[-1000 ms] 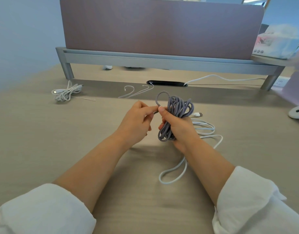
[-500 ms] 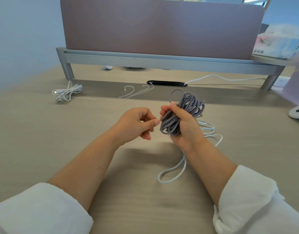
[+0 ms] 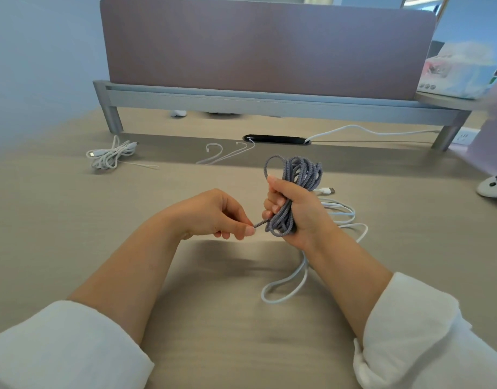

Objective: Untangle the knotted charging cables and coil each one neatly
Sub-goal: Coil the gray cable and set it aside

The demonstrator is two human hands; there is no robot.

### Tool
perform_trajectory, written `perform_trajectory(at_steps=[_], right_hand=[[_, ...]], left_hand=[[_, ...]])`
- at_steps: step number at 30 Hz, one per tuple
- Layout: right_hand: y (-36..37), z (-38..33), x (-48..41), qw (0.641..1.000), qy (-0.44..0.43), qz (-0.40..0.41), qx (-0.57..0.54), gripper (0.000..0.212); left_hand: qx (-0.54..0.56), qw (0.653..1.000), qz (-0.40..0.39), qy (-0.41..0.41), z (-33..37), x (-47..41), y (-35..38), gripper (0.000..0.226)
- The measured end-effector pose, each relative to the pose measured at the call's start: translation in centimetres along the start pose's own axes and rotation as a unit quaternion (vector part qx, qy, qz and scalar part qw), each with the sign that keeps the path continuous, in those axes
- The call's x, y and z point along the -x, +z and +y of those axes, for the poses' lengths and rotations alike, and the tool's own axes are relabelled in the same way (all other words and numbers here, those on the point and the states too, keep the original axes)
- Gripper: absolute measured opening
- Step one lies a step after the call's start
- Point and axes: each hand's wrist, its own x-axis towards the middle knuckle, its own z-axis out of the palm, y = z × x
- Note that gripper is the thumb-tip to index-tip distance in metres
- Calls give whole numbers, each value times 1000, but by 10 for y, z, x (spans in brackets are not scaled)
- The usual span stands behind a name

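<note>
Now | right hand (image 3: 297, 211) grips 1 grey cable (image 3: 303, 171) | left hand (image 3: 210, 217) pinches its end | 1 loose white cable (image 3: 304, 272)

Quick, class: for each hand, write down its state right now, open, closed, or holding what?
Left hand: closed, pinching the loose end of the grey braided cable.
Right hand: closed, gripping the coiled bundle of that same cable.

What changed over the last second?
The left hand let go of the top loop of the grey cable bundle, dropped lower and now pinches a strand at its bottom. The right hand kept holding the bundle; the white cable stayed on the table.
</note>
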Motion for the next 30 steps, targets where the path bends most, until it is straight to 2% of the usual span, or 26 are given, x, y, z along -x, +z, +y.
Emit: perform_trajectory(at_steps=[9,12,14,18,20,22,24,27,28,30], right_hand=[[-3,2,1,998,30,-21,-60,14],[-4,0,1,998,26,-32,-44,16],[-5,0,1,1000,13,-22,-18,18],[0,4,1,992,-19,37,117,20],[2,4,-1,987,-47,85,124,22],[1,1,-3,991,-59,104,62,21],[-2,0,-3,994,-60,89,-3,21],[-2,4,-1,995,-69,68,-10,16],[-1,6,0,996,-73,58,-3,14],[3,9,2,996,-78,40,14,10]], left_hand=[[-32,998,-49,-8,-2,3,-2,11],[-46,998,-34,-13,-3,2,-4,12],[-48,999,-15,-20,-4,2,-7,14],[-55,998,8,-29,-4,4,-13,13],[-18,997,75,2,-3,3,-14,11],[68,986,151,33,-3,0,-13,11],[170,966,186,51,0,-4,-5,9],[305,921,233,64,5,-12,15,11],[333,907,246,74,7,-14,21,11],[323,901,273,98,10,-16,30,12]])
